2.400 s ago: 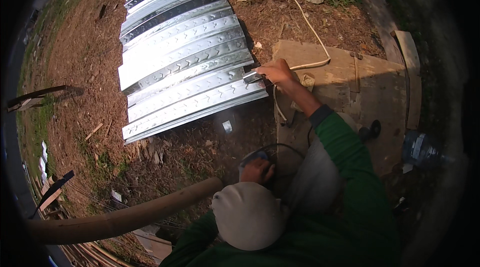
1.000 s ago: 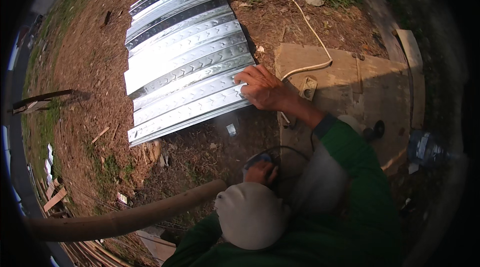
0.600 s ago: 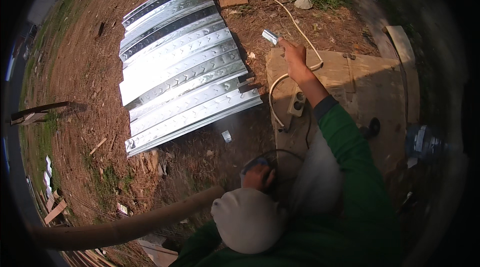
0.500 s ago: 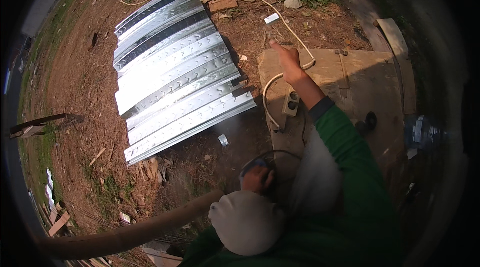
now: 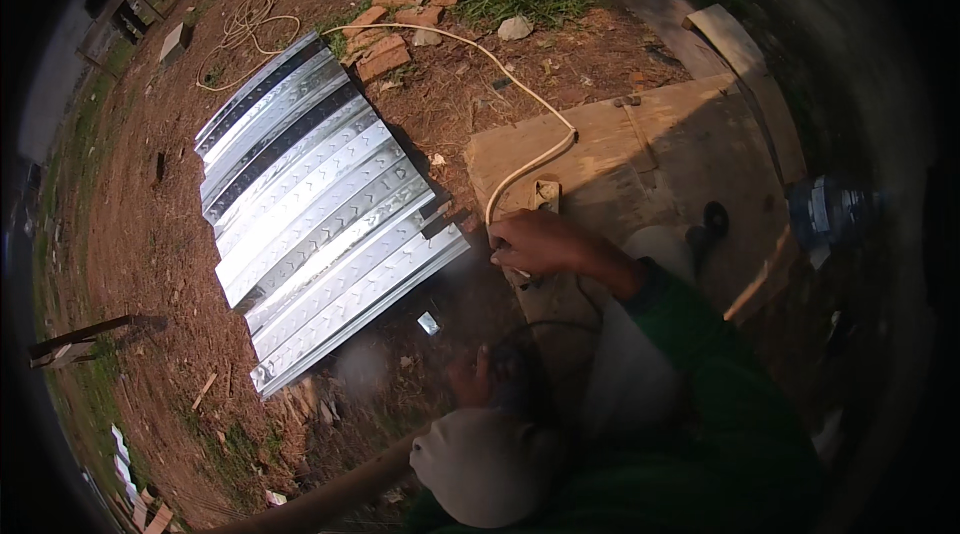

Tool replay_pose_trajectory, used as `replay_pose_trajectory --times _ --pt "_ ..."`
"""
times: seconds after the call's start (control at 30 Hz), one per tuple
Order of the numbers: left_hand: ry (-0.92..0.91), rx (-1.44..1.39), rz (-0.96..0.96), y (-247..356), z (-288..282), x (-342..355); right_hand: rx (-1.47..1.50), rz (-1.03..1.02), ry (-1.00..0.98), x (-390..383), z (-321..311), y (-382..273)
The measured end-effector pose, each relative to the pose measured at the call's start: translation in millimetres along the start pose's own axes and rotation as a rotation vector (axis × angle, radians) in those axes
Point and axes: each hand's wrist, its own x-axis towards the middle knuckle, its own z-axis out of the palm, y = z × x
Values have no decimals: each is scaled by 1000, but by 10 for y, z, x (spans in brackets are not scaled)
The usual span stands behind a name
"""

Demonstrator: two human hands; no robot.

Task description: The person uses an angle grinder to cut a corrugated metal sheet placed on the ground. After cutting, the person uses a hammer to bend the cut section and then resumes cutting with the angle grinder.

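My right hand (image 5: 548,242), coming from a green sleeve, is closed over the lower end of a pale power strip (image 5: 546,196) on a wooden board. Its fingertips are beside the cream cable (image 5: 520,171), and they hide where the cable meets the strip. In shadow and haze lower down, my left hand (image 5: 470,380) looks curled beside a dark tool with a black cord (image 5: 548,324); the tool's shape is too dim to make out. A ribbed, shiny metal sheet (image 5: 318,224) lies on the ground to the left.
The wooden board (image 5: 690,134) lies on the right, with a clear plastic water bottle (image 5: 825,209) at its edge. Bricks (image 5: 383,56) and coiled cable (image 5: 255,24) lie at the back. A rounded pole (image 5: 340,484) crosses the front left. A small shiny scrap (image 5: 429,323) lies near the sheet.
My right hand has come down and left from above the board to the power strip, and its fingers have closed. My left hand has shifted slightly left and down. The whole view has turned.
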Motion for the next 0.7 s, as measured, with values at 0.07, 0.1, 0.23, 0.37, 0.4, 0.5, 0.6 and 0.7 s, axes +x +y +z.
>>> replay_pose_trajectory --times 0.07,0.1,0.23,0.37,0.4,0.5,0.6,0.7 --pt "162 64 28 129 -217 355 -125 37 79 -42 -98 120" --pt "137 28 19 204 -386 577 -140 63 123 -63 -160 184" --pt "376 146 79 644 -721 1368 161 -96 169 -228 -778 834" --pt "421 -150 249 1156 -914 1846 747 149 418 -265 -1279 2061" --pt "371 -271 200 1270 -950 1982 648 281 544 -250 -1152 2384" --pt "262 -194 224 1599 -607 2526 46 546 797 -46 -328 3238" --pt "-48 -181 209 2093 -239 2873 -55 435 933 216 744 3872" --pt "-128 -10 275 2800 -202 2918 -166 258 894 580 1107 4737"
